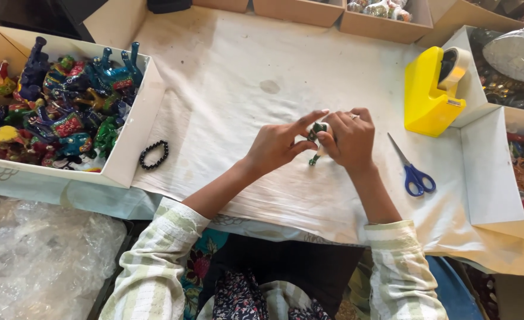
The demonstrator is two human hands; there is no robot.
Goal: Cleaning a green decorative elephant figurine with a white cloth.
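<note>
Bubble wrap sits low and far left of the white cloth, crumpled, off the work surface. Above it, just left of the cloth's edge, an open box is packed with painted elephant figurines, piled loose with trunks sticking up; a bump to the box wall could likely tip some out or chip the paint. Black bead bracelet lies on the cloth's left part, just beside the box wall, near the left forearm, so a sweep of that arm could drag it off.

Left hand is over the middle of the cloth, thumb and lower fingers pinching a small green figurine, index finger stretched straight over it. Right hand is closed on the same piece from the other side, with something whitish at the top that is too hidden to name. Figurine is held just above the cloth, its thin lower end poking out below the hands. Risk as I judge it: that thin end could snap if the fingers squeeze or twist, or the piece could slip and drop.

Blue-handled scissors lie on the cloth's right part, blades pointing up toward the right wrist, near it; a blind reach could catch them. Yellow tape dispenser stands at the cloth's right edge, well clear of both hands.
</note>
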